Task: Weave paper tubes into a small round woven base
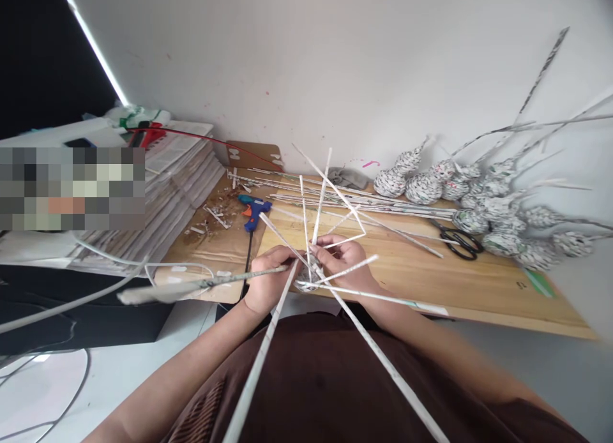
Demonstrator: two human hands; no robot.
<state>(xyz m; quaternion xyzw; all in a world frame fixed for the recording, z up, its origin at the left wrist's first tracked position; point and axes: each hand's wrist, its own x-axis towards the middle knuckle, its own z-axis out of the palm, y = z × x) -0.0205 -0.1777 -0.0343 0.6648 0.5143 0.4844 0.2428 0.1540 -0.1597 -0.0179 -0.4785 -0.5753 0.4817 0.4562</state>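
Between my two hands, over the table's near edge, is a small woven paper piece (306, 281) with several long rolled-paper strips (268, 347) sticking out in all directions. My left hand (271, 278) is closed on its left side, with one strip lying across the fingers out to the left. My right hand (342, 259) is closed on the right side, thumb and fingers pinching at the base of the strips. One white strip (342, 242) is bent sharply above my right hand. The fingertips partly hide the weave.
A blue glue gun (257, 214) lies left on cardboard among paper scraps. Loose rolled-paper sticks (364, 203) lie across the wooden table (383, 245). Black scissors (462, 244) and several woven gourd shapes (424, 186) are at right. Stacked newspapers (177, 181) stand left; a white cable (110, 285) hangs there.
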